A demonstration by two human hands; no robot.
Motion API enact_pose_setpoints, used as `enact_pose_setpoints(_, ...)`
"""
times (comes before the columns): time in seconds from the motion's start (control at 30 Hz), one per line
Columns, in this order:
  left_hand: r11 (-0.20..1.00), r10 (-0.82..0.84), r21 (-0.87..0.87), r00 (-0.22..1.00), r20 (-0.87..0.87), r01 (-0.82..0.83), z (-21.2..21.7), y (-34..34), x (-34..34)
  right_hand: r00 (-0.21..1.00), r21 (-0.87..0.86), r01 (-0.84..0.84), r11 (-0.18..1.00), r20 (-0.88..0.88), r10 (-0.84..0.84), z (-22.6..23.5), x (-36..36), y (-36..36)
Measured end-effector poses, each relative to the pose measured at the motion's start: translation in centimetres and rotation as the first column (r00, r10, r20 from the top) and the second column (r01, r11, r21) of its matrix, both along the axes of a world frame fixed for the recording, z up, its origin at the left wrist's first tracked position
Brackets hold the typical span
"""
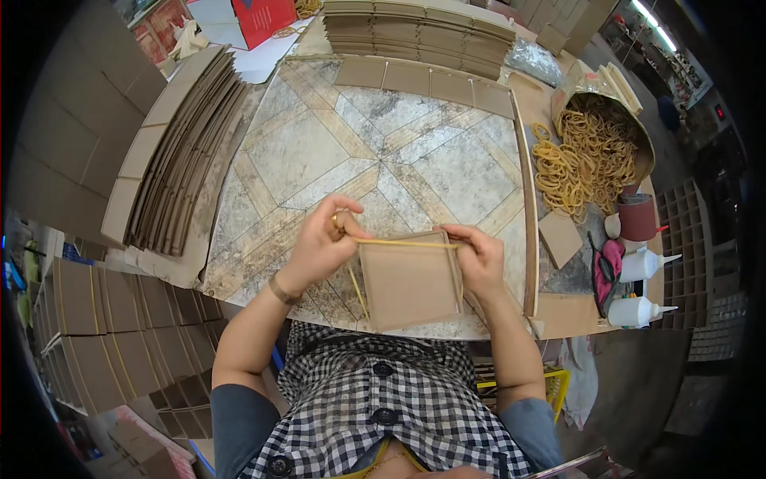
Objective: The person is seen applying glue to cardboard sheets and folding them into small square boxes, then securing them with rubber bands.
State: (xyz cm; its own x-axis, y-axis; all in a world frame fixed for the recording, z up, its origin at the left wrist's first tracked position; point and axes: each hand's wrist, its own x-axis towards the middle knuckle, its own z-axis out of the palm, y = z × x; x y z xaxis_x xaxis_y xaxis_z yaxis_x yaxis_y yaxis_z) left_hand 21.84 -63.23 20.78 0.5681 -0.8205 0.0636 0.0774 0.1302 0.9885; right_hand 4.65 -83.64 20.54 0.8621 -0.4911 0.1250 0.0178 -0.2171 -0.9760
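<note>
A shallow square brown cardboard tray (411, 283) is at the near edge of the table, its raised rim showing along the sides. A yellow rubber band (407, 243) stretches across its far edge, with another strand slanting down by its left side. My left hand (323, 239), wearing a ring and a bracelet, pinches the band at the tray's far left corner. At the far right corner my right hand (481, 259) is closed on the tray's edge, with its fingertips against the band's other end.
Stacked cardboard pieces (179, 152) stand at the left, and more stacks (419, 36) at the back. On the right, a sack (650, 132) spills rubber bands (594, 148) beside a cardboard square (561, 238) and two white squeeze bottles (632, 311). A wooden strip (527, 215) edges the patterned tabletop (319, 152).
</note>
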Motion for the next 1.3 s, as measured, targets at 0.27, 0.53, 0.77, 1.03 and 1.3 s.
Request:
enact_pose_setpoints(0.27, 0.993, -0.102, 0.049, 0.991, -0.084, 0.106, -1.9, 0.2, -0.6, 0.975, -0.064, 0.195, 0.979, -0.1, -0.2, -0.7, 2.8, -0.2)
enact_pose_setpoints(0.53, 0.973, -0.226, 0.075, 0.97, 0.088, 0.219, -3.0, 1.6, -0.4, 0.952, 0.13, -0.303, 0.944, 0.005, 0.305, -0.3, -0.5, -3.1)
enact_pose_setpoints(0.77, 0.95, -0.311, 0.27, 0.474, 0.824, 0.154, 1.9, 2.8, -1.9, 0.194, -0.929, 0.355, -0.104, 0.182, -0.964, -1.6, -17.7, -18.9)
enact_pose_setpoints(1.03, 0.941, -0.319, 0.19, 0.921, 0.223, 0.28, 6.2, -2.3, -1.4, 0.22, -0.785, 0.612, 0.098, 0.05, -0.974, -2.1, -22.4, -21.2)
enact_pose_setpoints(1.3, 0.927, -0.24, 0.326, 0.96, 0.141, 0.184, 7.5, -4.4, -2.5, 0.939, -0.685, 0.344, 0.642, 0.258, -0.228, 9.6, -4.7, 2.7)
